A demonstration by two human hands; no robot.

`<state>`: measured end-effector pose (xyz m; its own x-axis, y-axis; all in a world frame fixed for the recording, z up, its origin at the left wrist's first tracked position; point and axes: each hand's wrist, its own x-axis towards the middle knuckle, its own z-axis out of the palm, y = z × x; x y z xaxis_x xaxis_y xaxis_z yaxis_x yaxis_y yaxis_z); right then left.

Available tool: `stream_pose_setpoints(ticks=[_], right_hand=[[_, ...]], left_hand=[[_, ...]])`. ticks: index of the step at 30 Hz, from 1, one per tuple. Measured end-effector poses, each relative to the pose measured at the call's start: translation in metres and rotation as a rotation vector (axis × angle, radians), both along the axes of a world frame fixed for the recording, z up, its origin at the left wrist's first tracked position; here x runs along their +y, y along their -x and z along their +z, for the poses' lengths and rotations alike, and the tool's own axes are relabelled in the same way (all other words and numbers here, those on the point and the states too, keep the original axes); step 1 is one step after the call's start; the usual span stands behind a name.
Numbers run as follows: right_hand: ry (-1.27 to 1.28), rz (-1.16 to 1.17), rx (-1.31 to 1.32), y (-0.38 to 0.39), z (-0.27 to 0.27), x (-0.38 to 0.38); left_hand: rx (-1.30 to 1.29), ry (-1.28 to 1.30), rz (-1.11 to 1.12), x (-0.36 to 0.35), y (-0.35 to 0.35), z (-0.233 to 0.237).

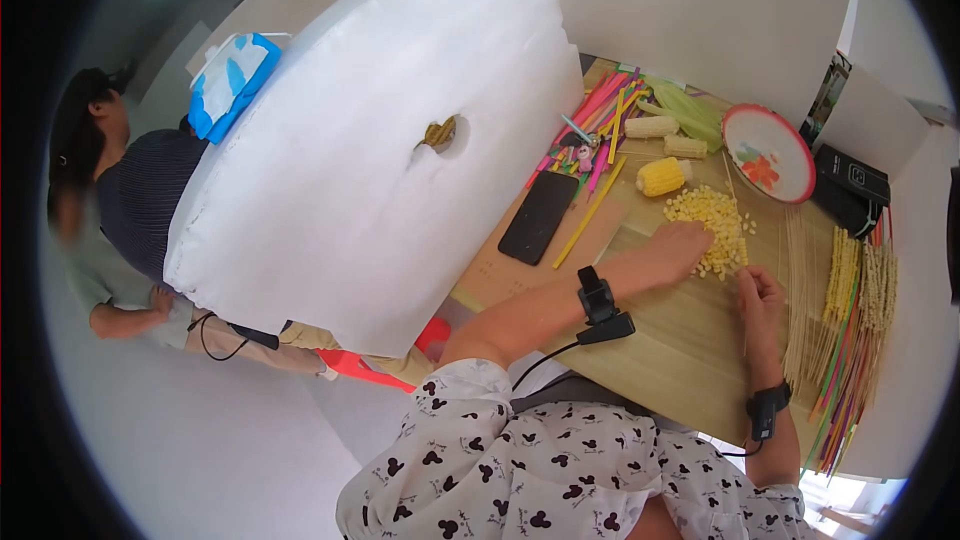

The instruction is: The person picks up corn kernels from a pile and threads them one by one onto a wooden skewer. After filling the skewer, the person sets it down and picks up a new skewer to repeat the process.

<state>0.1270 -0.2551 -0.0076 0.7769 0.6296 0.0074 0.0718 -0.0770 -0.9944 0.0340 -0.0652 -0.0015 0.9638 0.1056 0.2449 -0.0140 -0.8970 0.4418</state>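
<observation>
Loose yellow corn kernels (pixel 728 258) lie in a heap on the wooden table. My left hand (pixel 684 246) reaches into the heap, fingers closed and pinching at the kernels; its fingertips are partly hidden. Beside the heap my right hand (pixel 762 292) is raised with curled fingers, on what looks like a thin stick, hard to make out. Just beyond the heap is a partly stripped corn cob (pixel 662 177). Two bare cobs (pixel 651 127) and green husks (pixel 688 112) lie behind it. Thin plain sticks (pixel 796 280) are laid out to the right of my right hand.
Sticks threaded with kernels (pixel 860 285) lie at the right edge. An enamel bowl (pixel 768 154) stands at the back, beside a black box (pixel 850 180). A phone (pixel 539 218) and colored strips (pixel 605 120) lie left. A white partition (pixel 380 140) separates me from another person (pixel 130 200).
</observation>
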Motion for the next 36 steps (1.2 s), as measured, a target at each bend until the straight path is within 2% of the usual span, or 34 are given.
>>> stream_pose_setpoints(ticks=[3, 5, 8, 9, 11, 16, 25, 29, 33, 34, 36], right_hand=[[0.018, -0.024, 0.019, 0.005, 0.011, 0.004], [0.031, -0.031, 0.047, 0.005, 0.015, 0.002], [0.067, -0.03, 0.015, -0.001, 0.005, 0.002], [0.033, -0.017, 0.044, 0.0, 0.007, 0.001], [-0.018, 0.004, 0.077, 0.001, 0.01, 0.001], [-0.043, 0.029, 0.117, -0.003, 0.007, 0.001], [-0.037, 0.057, 0.111, -0.003, 0.004, 0.0], [-0.006, 0.057, 0.075, -0.002, -0.001, -0.003], [0.075, 0.005, 0.068, 0.003, 0.008, 0.002], [0.102, -0.003, 0.079, 0.002, 0.006, 0.003], [0.113, -0.016, 0.068, 0.003, 0.007, 0.005]], left_hand=[[0.03, 0.005, 0.046, 0.002, -0.009, -0.002], [-0.111, 0.036, 0.014, 0.006, -0.011, -0.005], [-0.164, 0.219, 0.14, 0.004, -0.016, 0.0], [-0.229, 0.159, 0.125, 0.008, -0.016, 0.001], [-0.31, 0.246, 0.12, 0.012, -0.018, -0.001], [-0.247, 0.366, 0.097, 0.013, -0.009, 0.009], [-0.129, 0.048, -0.001, 0.007, 0.0, 0.011], [-0.083, 0.008, 0.018, 0.002, 0.0, 0.008], [-0.246, 0.054, 0.019, 0.006, 0.0, 0.001], [-0.176, 0.075, 0.021, 0.009, 0.001, 0.003], [-0.203, 0.097, 0.022, 0.012, 0.0, 0.002]])
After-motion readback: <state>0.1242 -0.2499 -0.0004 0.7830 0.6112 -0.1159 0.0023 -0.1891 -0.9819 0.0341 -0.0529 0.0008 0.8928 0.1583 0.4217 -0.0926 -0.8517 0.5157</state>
